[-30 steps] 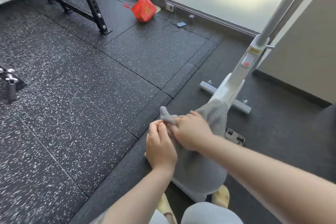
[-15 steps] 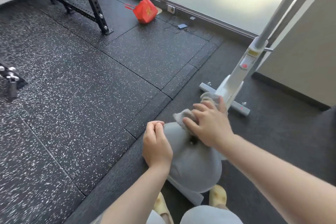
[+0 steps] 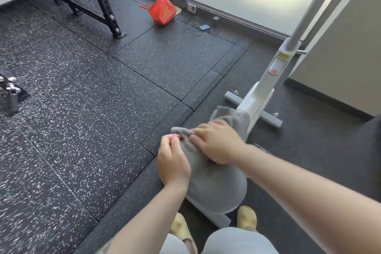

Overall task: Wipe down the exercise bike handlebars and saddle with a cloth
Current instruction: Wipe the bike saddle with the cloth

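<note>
The bike's grey saddle (image 3: 216, 192) is just below me, low and centre in the head view. A grey cloth (image 3: 233, 118) lies bunched over its front part. My right hand (image 3: 216, 142) presses flat on the cloth, fingers spread toward the left. My left hand (image 3: 173, 163) grips the saddle's left edge with curled fingers, and its fingertips meet the cloth's loose end. The white bike frame (image 3: 259, 97) rises to the upper right. The handlebars are out of view.
The bike's grey foot bar (image 3: 233, 98) rests on the dark rubber floor. A black rack (image 3: 99, 6) and a red bag (image 3: 164, 11) stand at the back. A small device with cables (image 3: 205, 27) lies by the window. A wall is at the right.
My right hand slid the cloth forward to the saddle's nose and has now drawn it back leftward to meet my left hand. My left hand stayed on the saddle's edge.
</note>
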Tool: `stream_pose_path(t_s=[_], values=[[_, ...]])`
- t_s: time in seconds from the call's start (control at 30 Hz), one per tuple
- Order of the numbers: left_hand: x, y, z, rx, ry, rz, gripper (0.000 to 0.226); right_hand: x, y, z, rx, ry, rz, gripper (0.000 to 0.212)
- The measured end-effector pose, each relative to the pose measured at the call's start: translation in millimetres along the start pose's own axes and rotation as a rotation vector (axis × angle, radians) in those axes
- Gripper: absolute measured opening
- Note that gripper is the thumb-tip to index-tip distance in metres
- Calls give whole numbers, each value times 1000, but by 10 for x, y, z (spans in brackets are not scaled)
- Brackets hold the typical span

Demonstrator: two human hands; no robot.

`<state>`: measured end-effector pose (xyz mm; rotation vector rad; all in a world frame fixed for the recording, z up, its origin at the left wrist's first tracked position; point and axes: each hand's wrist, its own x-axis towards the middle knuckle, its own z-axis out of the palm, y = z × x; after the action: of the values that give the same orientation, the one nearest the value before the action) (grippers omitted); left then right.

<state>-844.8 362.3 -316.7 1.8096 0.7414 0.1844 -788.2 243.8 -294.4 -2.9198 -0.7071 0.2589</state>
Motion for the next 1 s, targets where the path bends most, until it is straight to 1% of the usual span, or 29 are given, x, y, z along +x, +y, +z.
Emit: stream_pose_path(t_s=[0.03, 0.1, 0.13, 0.17, 0.2, 0.23, 0.27, 0.33, 0.37, 0.4, 0.47, 0.53, 0.6, 0.63, 0.7, 0.83, 0.93, 1.0], values=[[-3, 10, 1, 6, 1, 8, 23, 61, 162, -55, -31, 1, 35, 48], [-16, 25, 2, 5, 10, 15, 24, 116, 288, -52, -146, 76, 233, 49], [-18, 22, 2, 5, 13, 12, 24, 117, 162, 2, -190, 96, 297, 48], [-10, 6, 3, 10, 13, 7, 23, 97, -60, 81, -173, 91, 296, 47], [3, -16, 2, 0, 21, 0, 21, 47, -298, 169, -85, 105, 243, 46], [9, -33, -3, -37, 36, 0, 19, -32, -464, 211, 4, 155, 153, 45], [18, -48, -7, -72, 52, 2, 18, -84, -469, 241, 76, 202, 57, 43], [29, -35, -12, -49, 24, 19, 15, -68, -130, 172, 106, 132, -57, 48], [34, -33, -8, -8, -13, 28, 14, -31, 83, 104, 68, 87, -49, 54], [32, -29, -11, 24, -46, 50, 15, 17, 270, 43, 36, 90, 14, 59], [8, -27, -27, 90, -117, 167, 22, 49, 428, 45, 38, 180, 224, 61], [-28, -6, -43, 232, -194, 362, 30, -123, 147, 156, 96, 271, 401, 53], [-45, 27, -21, 360, -272, 488, 33, -427, -207, 306, 183, 375, 460, 46], [-42, 55, -2, 396, -313, 517, 34, -546, -291, 345, 211, 383, 462, 48], [-16, 115, 42, 427, -382, 542, 39, -523, -203, 317, 270, 323, 466, 53], [9, 199, 157, 513, -469, 570, 35, -149, 179, 91, 443, 241, 637, 48], [-11, 178, 189, 508, -487, 591, 44, -309, 70, 179, 366, 260, 566, 51], [-11, 130, 197, 540, -451, 628, 46, -422, 111, 237, 386, 258, 522, 49]])
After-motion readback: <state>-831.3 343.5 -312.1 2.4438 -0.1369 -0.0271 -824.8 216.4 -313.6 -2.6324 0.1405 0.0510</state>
